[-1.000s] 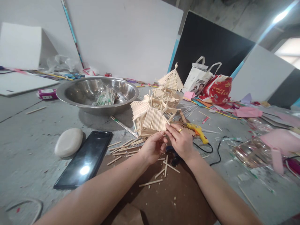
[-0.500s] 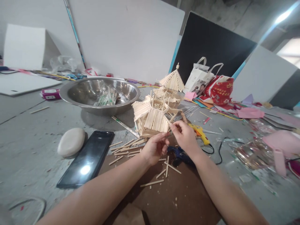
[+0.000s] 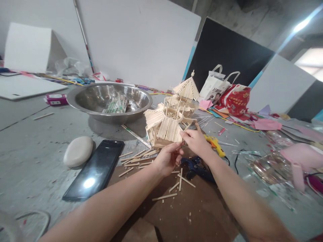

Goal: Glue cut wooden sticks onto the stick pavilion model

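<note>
A model house of thin wooden sticks point(image 3: 169, 122) stands on the grey floor, with a peaked roof tower behind it. My left hand point(image 3: 166, 158) is curled and pinches the lower front edge of the model's slanted roof panel. My right hand point(image 3: 196, 141) is closed in a pinch at the panel's right edge, fingertips touching the sticks. Loose cut sticks point(image 3: 136, 159) lie scattered under and left of my hands. A blue-handled tool point(image 3: 195, 167) lies just below my right wrist on brown cardboard point(image 3: 186, 215).
A steel bowl point(image 3: 83, 101) holding wrapped sticks sits at the back left. A black phone point(image 3: 94, 169) and a white oval stone point(image 3: 78, 151) lie to the left. A yellow glue gun point(image 3: 214, 144) with black cord, bags point(image 3: 234, 97) and coloured paper scraps lie to the right.
My right hand lifted off the panel's edge half a second ago, then came back to it. My left hand stayed on the model's lower edge. The view drifted slightly.
</note>
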The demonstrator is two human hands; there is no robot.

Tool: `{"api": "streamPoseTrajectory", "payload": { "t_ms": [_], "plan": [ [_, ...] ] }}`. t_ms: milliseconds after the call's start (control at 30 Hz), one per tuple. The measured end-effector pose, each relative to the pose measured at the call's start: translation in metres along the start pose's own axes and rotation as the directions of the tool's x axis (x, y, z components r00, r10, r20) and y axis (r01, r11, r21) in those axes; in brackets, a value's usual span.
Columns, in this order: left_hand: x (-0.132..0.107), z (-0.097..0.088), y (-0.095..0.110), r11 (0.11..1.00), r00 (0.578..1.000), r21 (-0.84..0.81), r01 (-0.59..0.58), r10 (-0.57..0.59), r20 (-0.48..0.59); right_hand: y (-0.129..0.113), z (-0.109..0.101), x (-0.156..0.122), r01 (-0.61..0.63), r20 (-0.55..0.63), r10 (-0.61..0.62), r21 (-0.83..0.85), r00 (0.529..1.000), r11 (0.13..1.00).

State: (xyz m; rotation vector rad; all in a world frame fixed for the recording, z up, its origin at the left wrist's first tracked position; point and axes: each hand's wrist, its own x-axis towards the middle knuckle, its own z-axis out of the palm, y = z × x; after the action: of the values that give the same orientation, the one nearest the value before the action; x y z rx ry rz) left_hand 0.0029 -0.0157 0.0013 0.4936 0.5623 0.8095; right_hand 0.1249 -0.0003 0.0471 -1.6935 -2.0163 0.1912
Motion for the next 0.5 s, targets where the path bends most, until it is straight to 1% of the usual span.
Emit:
{"api": "streamPoseTrajectory", "payload": {
  "t_ms": [167,500],
  "plan": [
    [0.0004,-0.0002,-0.0003,1.0,1.0,-0.013,0.005,-0.005,0.0,0.0011,0.0031,-0.0002,0.004,-0.032,-0.003,0.045,0.999,0.999],
    [-0.0006,0.0005,0.0005,0.999,1.0,-0.038,0.023,-0.023,-0.002,0.0002,0.0048,0.0007,-0.02,-0.044,0.023,0.069,0.999,0.997]
  ]
}}
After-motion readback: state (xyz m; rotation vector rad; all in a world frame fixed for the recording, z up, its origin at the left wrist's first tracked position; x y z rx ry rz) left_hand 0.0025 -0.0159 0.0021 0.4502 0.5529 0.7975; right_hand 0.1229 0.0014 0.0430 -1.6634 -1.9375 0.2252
